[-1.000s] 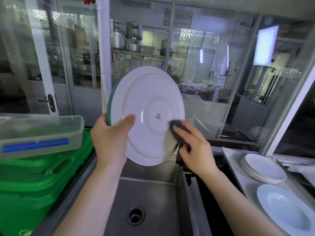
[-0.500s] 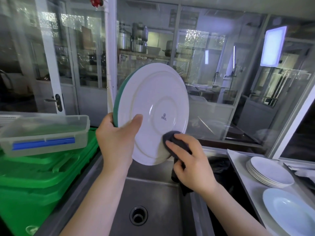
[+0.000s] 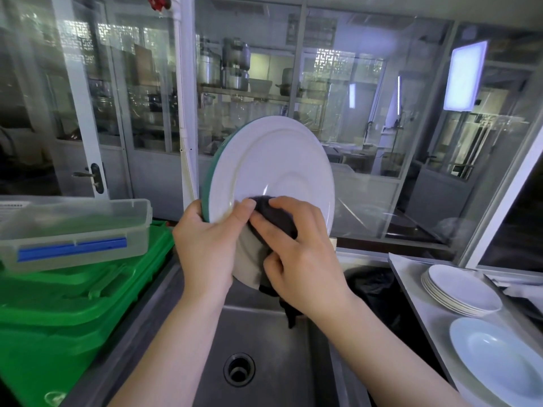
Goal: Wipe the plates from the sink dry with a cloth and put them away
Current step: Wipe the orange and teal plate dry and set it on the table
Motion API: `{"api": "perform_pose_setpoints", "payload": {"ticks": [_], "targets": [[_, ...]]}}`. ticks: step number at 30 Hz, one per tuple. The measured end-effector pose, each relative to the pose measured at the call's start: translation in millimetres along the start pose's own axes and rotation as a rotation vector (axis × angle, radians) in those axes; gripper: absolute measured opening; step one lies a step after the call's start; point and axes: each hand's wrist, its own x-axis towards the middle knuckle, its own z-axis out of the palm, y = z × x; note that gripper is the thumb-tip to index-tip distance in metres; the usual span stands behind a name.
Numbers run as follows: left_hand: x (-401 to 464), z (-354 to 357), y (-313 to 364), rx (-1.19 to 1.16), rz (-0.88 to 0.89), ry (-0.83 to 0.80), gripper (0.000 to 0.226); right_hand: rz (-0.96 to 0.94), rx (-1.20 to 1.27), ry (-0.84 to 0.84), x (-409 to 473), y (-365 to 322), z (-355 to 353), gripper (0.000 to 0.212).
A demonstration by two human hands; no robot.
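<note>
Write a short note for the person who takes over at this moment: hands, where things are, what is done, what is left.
Left hand grips the plate by its lower left edge, held upright over the sink, underside facing you.
Right hand presses the dark cloth on the lower underside.
Done: a stack of plates and one pale blue plate lie on the counter at right.
Left: finish wiping this plate, then put it away. No other plates show in the sink.

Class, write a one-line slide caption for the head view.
Left hand holds white green-rimmed plate over steel sink; right hand wipes with dark cloth.
</note>
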Motion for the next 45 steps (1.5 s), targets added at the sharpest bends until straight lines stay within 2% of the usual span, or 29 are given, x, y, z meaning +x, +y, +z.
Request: {"api": "perform_pose_setpoints", "payload": {"ticks": [4,7,10,13,15,16,18,20,22,24,25,28,31,32,33,34,36,38,39,40,42,45], "targets": [[0,-1,-1,0.025,0.003,0.0,0.025,0.134,0.157,-0.009,10,0,-2,0.061],[-1,0,-2,0.163,0.057,0.038,0.028,0.303,0.322,-0.005,19,0,-4,0.062],[-5,-1,-1,0.368,0.203,0.035,0.028,0.463,0.462,0.074,22,3,-4,0.062],[-8,2,-3,0.576,0.364,-0.013,0.034,0.79,0.85,0.18,22,8,-7,0.055],[-9,5,-6,0.712,0.484,-0.015,0.042,1.06,1.214,0.213,26,16,-11,0.028],[-9,5,-8,0.77,0.575,-0.023,0.042,1.155,1.336,0.202,27,18,-15,0.03],[-10,4,-11,0.855,0.809,-0.114,0.038,1.226,1.379,0.11,27,22,-19,0.068],[-6,0,-19,0.911,1.055,-0.241,0.028,1.28,1.385,0.053,25,21,-19,0.084],[-1,-3,-23,0.943,1.188,-0.334,0.033,1.368,1.453,0.082,18,24,-17,0.072],[4,-4,-25,0.959,1.255,-0.401,0.039,1.447,1.441,0.111,13,26,-15,0.038],[5,-5,-26,0.951,1.291,-0.433,0.039,1.474,1.421,0.121,10,27,-14,0.028],[12,-6,-28,0.903,1.396,-0.522,0.032,1.512,1.405,0.17,1,27,-12,0.032],[22,-13,-28,0.885,1.444,-0.684,0.025,1.509,1.402,0.175,-7,27,-12,0.038],[25,-17,-30,0.865,1.381,-0.744,0.033,1.508,1.403,0.182,-11,29,-13,0.042],[27,-23,-32,0.825,1.245,-0.799,0.043,1.509,1.399,0.188,-14,31,-13,0.044],[30,-26,-32,0.774,1.037,-0.816,0.052,1.5,1.402,0.196,-16,35,-14,0.04],[35,-30,-36,0.648,0.451,-0.648,0.064,1.483,1.435,0.208,-21,43,-16,0.025],[44,-27,-32,0.364,-0.249,-0.456,0.071,1.47,1.431,0.214,-22,47,-16,0.018],[50,-27,-33,0.18,-0.533,-0.433,0.059,1.457,1.399,0.212,-23,50,-14,0.018],[54,-28,-33,0.035,-0.721,-0.417,0.042,1.446,1.35,0.217,-23,52,-12,0.02],[58,-31,-33,-0.089,-0.824,-0.412,0.028,1.423,1.297,0.232,-20,56,-12,0.023],[56,-30,-34,-0.203,-0.797,-0.345,0.031,1.385,1.239,0.141,-15,68,-16,0.022]]}}
